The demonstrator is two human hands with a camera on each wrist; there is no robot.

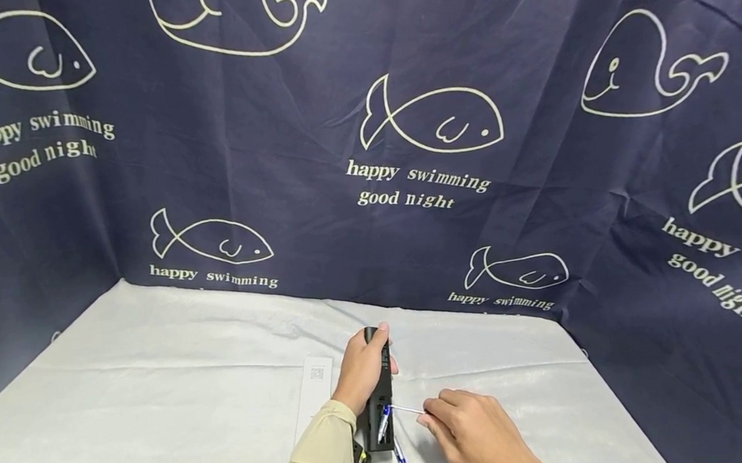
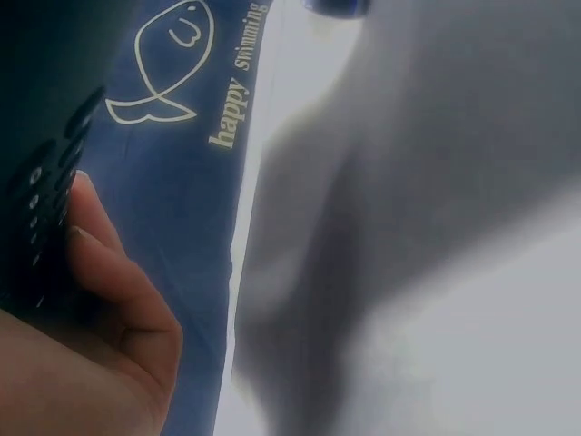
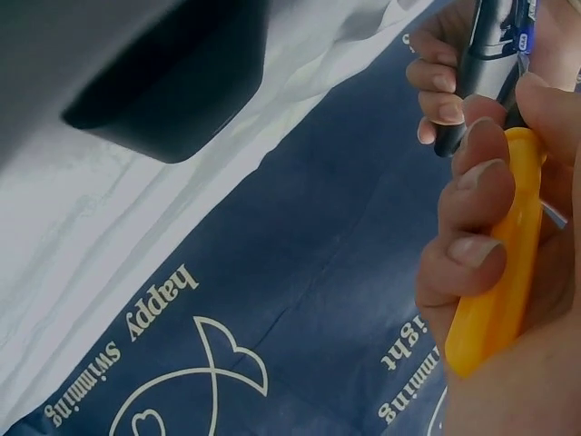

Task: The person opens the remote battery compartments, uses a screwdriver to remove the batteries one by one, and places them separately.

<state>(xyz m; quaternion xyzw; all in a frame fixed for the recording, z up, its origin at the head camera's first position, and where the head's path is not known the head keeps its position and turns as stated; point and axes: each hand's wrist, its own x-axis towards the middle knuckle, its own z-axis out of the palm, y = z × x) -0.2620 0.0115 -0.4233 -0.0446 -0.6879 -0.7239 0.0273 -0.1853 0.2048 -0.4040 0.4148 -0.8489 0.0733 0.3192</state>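
Observation:
My left hand [image 1: 360,370] grips a long black remote control [image 1: 378,391], thumb along its upper end; rows of small buttons show in the left wrist view. Its battery compartment is open at the near end. A blue-and-silver battery [image 1: 384,422] sits there, tilted. Another blue-and-silver battery [image 1: 401,454] shows just beyond the near end of the remote. My right hand [image 1: 478,434] holds a screwdriver by its yellow handle [image 3: 497,272], fingers curled round it. The thin metal shaft [image 1: 407,409] points left, its tip right at the upper end of the tilted battery.
A white strip with a printed code [image 1: 313,393] lies left of the remote. Beside my left sleeve is a small black object with a yellow patch [image 1: 360,460], partly hidden. White cloth [image 1: 161,416] covers the table; dark blue printed curtains [image 1: 310,155] stand around it.

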